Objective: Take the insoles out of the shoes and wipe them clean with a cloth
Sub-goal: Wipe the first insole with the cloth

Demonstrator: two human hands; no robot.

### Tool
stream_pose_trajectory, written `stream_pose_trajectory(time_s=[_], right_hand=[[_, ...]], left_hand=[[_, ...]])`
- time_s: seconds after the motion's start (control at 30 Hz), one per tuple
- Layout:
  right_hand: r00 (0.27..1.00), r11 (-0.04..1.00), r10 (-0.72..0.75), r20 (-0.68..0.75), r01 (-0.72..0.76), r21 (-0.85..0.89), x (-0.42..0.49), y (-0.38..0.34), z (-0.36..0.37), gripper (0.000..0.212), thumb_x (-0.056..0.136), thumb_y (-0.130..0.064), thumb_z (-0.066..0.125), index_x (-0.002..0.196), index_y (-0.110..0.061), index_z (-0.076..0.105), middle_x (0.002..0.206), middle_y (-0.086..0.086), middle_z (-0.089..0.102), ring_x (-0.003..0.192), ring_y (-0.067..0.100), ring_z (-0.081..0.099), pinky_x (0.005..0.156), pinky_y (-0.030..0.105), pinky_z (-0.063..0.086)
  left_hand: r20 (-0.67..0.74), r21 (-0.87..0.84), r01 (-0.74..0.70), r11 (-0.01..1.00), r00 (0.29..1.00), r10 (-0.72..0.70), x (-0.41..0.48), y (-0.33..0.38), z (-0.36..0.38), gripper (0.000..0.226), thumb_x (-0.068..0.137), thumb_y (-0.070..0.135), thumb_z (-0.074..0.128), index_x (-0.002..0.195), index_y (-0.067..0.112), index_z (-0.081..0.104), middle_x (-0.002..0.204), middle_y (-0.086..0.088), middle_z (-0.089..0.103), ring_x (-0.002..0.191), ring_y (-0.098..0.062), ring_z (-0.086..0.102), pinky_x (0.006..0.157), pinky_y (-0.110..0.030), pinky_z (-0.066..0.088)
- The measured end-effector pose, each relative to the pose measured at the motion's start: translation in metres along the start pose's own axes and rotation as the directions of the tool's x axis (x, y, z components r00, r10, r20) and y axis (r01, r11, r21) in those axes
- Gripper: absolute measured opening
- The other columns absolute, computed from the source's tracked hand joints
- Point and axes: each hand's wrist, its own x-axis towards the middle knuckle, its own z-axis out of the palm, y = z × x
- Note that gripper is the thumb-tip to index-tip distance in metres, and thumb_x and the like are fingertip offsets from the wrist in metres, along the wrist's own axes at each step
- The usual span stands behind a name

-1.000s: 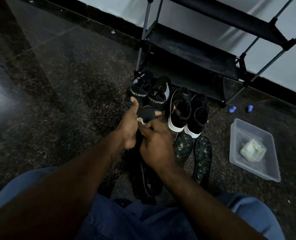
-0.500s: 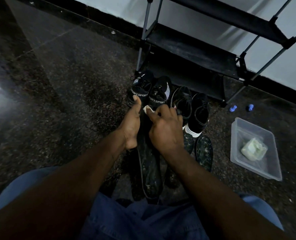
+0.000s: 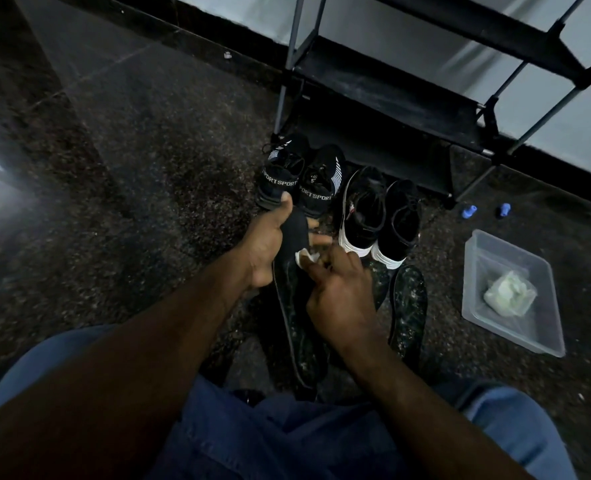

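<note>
**Insole [image 3: 295, 317] wiped in front of the SPORT shoes [image 3: 316, 195]**

The heel bands of the two black knit shoes read "SPORT" in pale letters. The left hand [image 3: 262, 245] reaches forward, its grip curled round the insole's top end with the thumb raised. The dark, speckled insole slants down toward the lap. The right hand [image 3: 339, 292] has its grip pinched on a small white cloth [image 3: 306, 258], pressed to the insole's face. A second insole [image 3: 408, 306] lies on the floor below a white-soled black pair [image 3: 380, 216]. A clear plastic tub [image 3: 529, 341] to the right holds a pale crumpled wad [image 3: 508, 294].
</note>
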Motion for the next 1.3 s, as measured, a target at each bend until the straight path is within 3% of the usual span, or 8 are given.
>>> stream_pose_trajectory(time_s=[0.17, 0.3, 0.4, 0.57, 0.8, 0.93, 1.1, 1.3], right_hand=[[0.999, 0.989, 0.033, -0.009, -0.031, 0.141, -0.005, -0.007, 0.005, 0.056, 0.081, -0.016, 0.042, 0.127, -0.023, 0.072, 0.099, 0.005, 0.056, 0.094, 0.033, 0.055, 0.075, 0.047, 0.052], [0.99, 0.945, 0.121, -0.075, -0.091, 0.313, 0.001, -0.026, 0.01, 0.044, 0.091, -0.017, 0.045, 0.123, -0.018, 0.075, 0.09, 0.003, 0.056, 0.088, 0.027, 0.054, 0.075, 0.042, 0.052], [0.991, 0.919, 0.122, -0.058, -0.091, 0.384, -0.001, -0.045, 0.012, 0.039, 0.092, -0.013, 0.05, 0.121, -0.016, 0.075, 0.087, 0.003, 0.056, 0.084, 0.025, 0.054, 0.072, 0.042, 0.051], [0.997, 0.993, -0.053, -0.05, 0.058, 0.104, -0.011, -0.034, -0.003, 0.058, 0.082, -0.021, 0.041, 0.133, -0.026, 0.068, 0.1, 0.001, 0.056, 0.095, 0.028, 0.052, 0.073, 0.039, 0.042], [0.998, 0.998, 0.053, -0.037, -0.054, -0.038, 0.005, -0.006, -0.007, 0.064, 0.076, -0.025, 0.037, 0.132, -0.033, 0.068, 0.102, 0.0, 0.057, 0.1, 0.029, 0.052, 0.078, 0.041, 0.043], [0.99, 0.961, 0.139, 0.005, -0.137, 0.239, -0.002, -0.028, 0.006, 0.051, 0.084, -0.012, 0.048, 0.125, -0.028, 0.073, 0.093, 0.002, 0.057, 0.089, 0.029, 0.057, 0.074, 0.043, 0.052], [0.982, 0.802, 0.186, 0.036, -0.173, 0.572, -0.003, -0.048, 0.007, 0.037, 0.095, -0.008, 0.059, 0.122, -0.026, 0.076, 0.085, -0.004, 0.053, 0.082, 0.014, 0.053, 0.072, 0.028, 0.047], [1.0, 0.999, 0.004, -0.005, -0.004, 0.043, -0.005, -0.017, -0.006, 0.061, 0.079, -0.025, 0.039, 0.132, -0.037, 0.068, 0.1, 0.0, 0.057, 0.094, 0.029, 0.054, 0.074, 0.04, 0.044]], left_hand=[[0.066, -0.074, 0.026, 0.997, 0.998, -0.021, -0.001, 0.0, 0.001, 0.082, 0.103, 0.068, 0.026, 0.129, -0.002, 0.058, 0.111, -0.028, 0.073, 0.086, -0.035, 0.077, 0.068, -0.04, 0.064], [0.113, -0.124, 0.039, 0.992, 0.993, -0.025, 0.004, -0.003, -0.001, 0.083, 0.101, 0.072, 0.023, 0.137, 0.003, 0.053, 0.126, -0.028, 0.069, 0.106, -0.04, 0.072, 0.092, -0.05, 0.058], [0.127, -0.186, 0.022, 0.982, 0.992, 0.002, 0.007, -0.002, -0.004, 0.084, 0.101, 0.073, 0.019, 0.132, 0.004, 0.054, 0.129, -0.027, 0.066, 0.11, -0.041, 0.07, 0.095, -0.054, 0.053], [0.139, -0.232, 0.007, 0.973, 0.99, 0.026, 0.008, 0.002, -0.007, 0.092, 0.098, 0.075, 0.021, 0.148, 0.001, 0.041, 0.141, -0.029, 0.058, 0.112, -0.042, 0.069, 0.085, -0.052, 0.061], [0.15, -0.2, 0.016, 0.98, 0.989, 0.015, 0.008, 0.002, -0.004, 0.088, 0.102, 0.072, 0.017, 0.149, 0.001, 0.042, 0.136, -0.024, 0.063, 0.113, -0.038, 0.069, 0.089, -0.05, 0.06], [0.138, -0.192, 0.015, 0.981, 0.99, 0.012, 0.011, -0.002, -0.004, 0.091, 0.101, 0.073, 0.02, 0.15, -0.001, 0.043, 0.141, -0.028, 0.059, 0.12, -0.041, 0.066, 0.086, -0.05, 0.061], [0.135, -0.216, 0.002, 0.976, 0.99, 0.028, 0.013, 0.0, -0.009, 0.089, 0.099, 0.074, 0.022, 0.146, 0.002, 0.042, 0.145, -0.025, 0.057, 0.126, -0.044, 0.061, 0.094, -0.055, 0.053], [0.146, -0.242, 0.015, 0.97, 0.989, 0.021, 0.008, 0.001, -0.005, 0.082, 0.1, 0.073, 0.024, 0.138, 0.003, 0.047, 0.141, -0.024, 0.059, 0.109, -0.04, 0.07, 0.082, -0.052, 0.06]])
